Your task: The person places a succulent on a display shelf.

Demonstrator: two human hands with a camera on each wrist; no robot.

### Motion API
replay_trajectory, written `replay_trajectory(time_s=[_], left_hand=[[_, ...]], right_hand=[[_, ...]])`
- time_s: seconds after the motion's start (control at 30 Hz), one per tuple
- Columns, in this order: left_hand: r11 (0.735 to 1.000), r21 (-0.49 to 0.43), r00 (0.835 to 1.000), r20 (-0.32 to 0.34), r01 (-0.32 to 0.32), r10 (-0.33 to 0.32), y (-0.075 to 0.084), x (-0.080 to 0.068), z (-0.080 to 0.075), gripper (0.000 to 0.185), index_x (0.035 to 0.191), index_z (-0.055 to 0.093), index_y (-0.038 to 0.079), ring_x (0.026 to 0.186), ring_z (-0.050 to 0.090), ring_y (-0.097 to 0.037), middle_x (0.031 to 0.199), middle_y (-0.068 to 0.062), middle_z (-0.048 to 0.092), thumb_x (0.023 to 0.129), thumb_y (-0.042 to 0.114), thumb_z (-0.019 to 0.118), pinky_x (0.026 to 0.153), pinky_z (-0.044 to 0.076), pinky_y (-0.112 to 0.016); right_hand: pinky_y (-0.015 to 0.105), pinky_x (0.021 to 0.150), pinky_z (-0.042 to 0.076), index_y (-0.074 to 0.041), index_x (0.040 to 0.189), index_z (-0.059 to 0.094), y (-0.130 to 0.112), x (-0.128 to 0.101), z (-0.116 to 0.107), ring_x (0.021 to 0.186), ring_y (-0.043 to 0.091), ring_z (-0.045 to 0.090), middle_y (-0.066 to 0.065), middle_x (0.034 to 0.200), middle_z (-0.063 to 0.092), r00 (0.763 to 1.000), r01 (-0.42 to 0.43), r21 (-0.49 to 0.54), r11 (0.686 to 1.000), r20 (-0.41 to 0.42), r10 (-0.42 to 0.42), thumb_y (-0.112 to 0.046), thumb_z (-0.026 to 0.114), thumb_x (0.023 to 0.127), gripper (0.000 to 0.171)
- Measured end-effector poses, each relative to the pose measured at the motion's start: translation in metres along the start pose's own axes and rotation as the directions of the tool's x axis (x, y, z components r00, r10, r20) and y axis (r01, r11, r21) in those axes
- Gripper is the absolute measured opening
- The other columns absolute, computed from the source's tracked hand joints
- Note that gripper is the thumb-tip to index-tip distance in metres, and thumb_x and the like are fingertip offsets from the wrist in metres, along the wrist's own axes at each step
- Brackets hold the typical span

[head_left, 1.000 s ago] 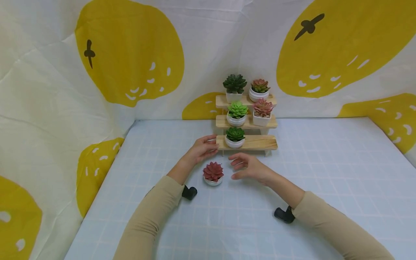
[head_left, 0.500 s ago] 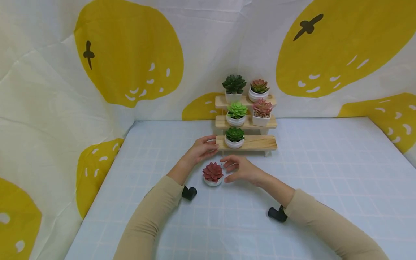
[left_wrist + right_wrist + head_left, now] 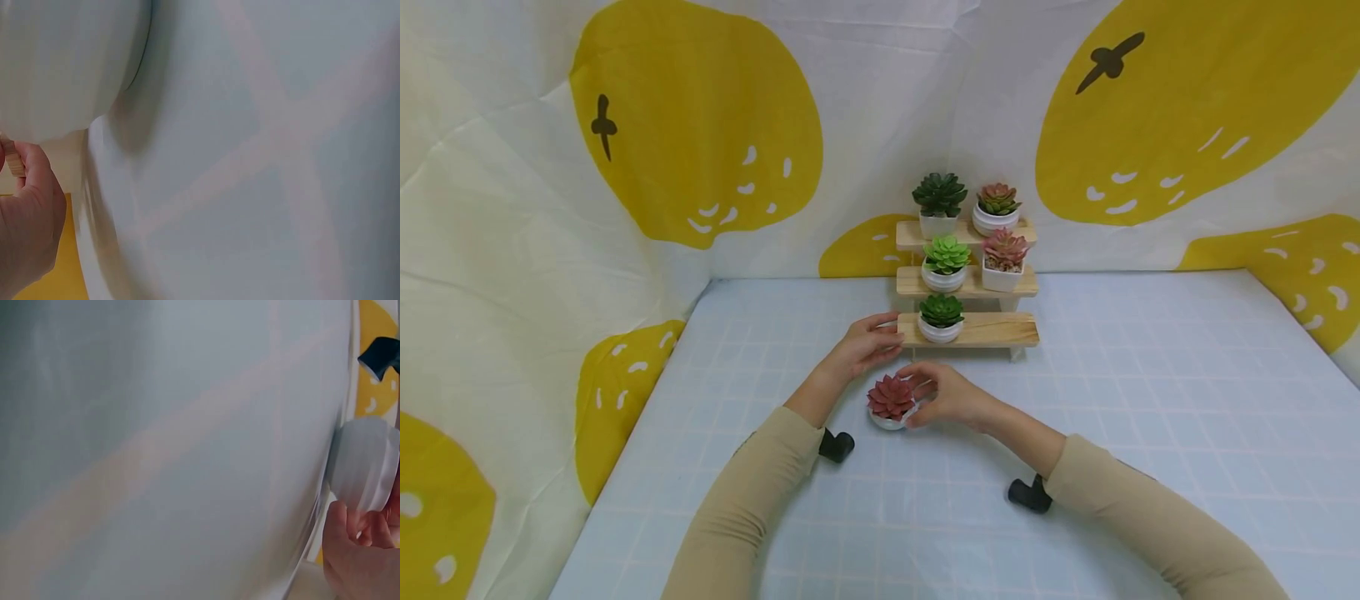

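Fingers (image 3: 917, 414) around red succulent pot (image 3: 891, 402)

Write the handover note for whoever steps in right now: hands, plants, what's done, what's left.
Right hand: fingers curled round the red succulent's white pot, which sits on the table in front of the stand.
Left hand: grips the left end of the wooden stand's lowest step.
Done: five potted succulents are on the steps, two on top, two in the middle, one green plant at the bottom left.
Left: the red succulent is not yet lifted; the bottom step's right half looks free.
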State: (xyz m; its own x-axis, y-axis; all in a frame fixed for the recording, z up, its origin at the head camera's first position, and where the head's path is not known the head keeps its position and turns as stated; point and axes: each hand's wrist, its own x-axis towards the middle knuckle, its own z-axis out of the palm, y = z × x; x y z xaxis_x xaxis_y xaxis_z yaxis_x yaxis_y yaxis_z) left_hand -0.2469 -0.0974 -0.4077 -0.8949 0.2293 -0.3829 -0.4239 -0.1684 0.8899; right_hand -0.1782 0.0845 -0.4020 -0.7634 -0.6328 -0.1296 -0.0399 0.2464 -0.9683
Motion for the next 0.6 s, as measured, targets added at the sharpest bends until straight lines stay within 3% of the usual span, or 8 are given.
replay_trajectory(time_s=[0.6], left_hand=[[1.0, 0.001, 1.0, 0.0, 0.001, -0.001, 0.0008, -0.0011, 0.0007, 0.053, 0.14, 0.039, 0.002, 0.08, 0.058, -0.01, 0.134, -0.021, 0.046, 0.09, -0.008, 0.053, 0.067, 0.053, -0.02]], right_hand=[[0.031, 0.081, 0.049, 0.002, 0.121, 0.054, 0.0018, 0.0095, 0.0098, 0.094, 0.021, 0.057, 0.012, 0.107, 0.061, 0.999, 0.037, -0.11, 0.993, 0.0, -0.037, -0.001, 0.081, 0.065, 0.062]])
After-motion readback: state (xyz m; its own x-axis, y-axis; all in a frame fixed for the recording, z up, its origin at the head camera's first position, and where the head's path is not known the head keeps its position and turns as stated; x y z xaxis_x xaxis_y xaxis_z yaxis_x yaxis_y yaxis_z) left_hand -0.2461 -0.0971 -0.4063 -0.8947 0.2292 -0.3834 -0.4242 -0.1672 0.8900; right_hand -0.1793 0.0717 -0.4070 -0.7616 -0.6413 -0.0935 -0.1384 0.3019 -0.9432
